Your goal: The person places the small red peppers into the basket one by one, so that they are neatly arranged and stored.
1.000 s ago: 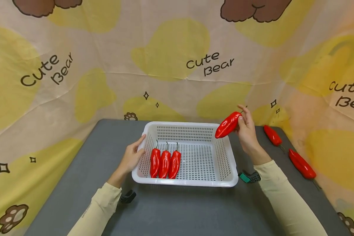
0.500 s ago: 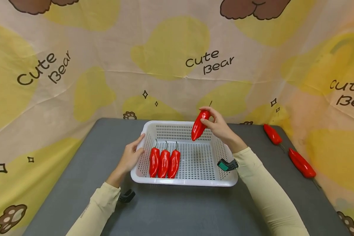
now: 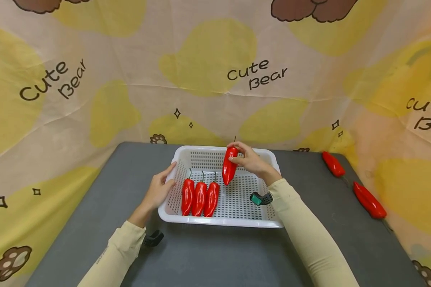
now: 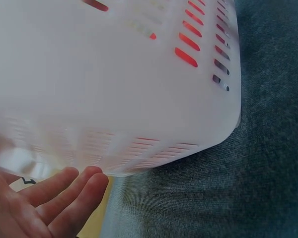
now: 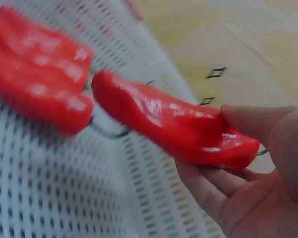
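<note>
In the head view my right hand (image 3: 249,159) pinches a glossy red chili pepper (image 3: 229,167) by its stem end, thumb on one side and fingers on the other. The pepper hangs tip down over the middle of a white plastic basket (image 3: 222,222). Its thin stem points up past the fingers. At the left wall, my left hand (image 3: 159,189) holds the basket's rim; the left wrist view shows its fingers (image 4: 92,191) against the outer wall. Three red chili peppers (image 3: 200,199) lie side by side in the basket's left part, stems toward the back.
Two more red chili peppers (image 3: 369,201) lie on the grey table (image 3: 215,255) at the right edge. A patterned yellow and beige cloth (image 3: 208,59) hangs behind the table and along both sides. Dark bands with wrist cameras sit at both sleeves.
My right hand has carried the chili pepper leftward and lower, from beyond the basket's right wall to over its middle, turning it more upright. My left hand stays at the rim.
</note>
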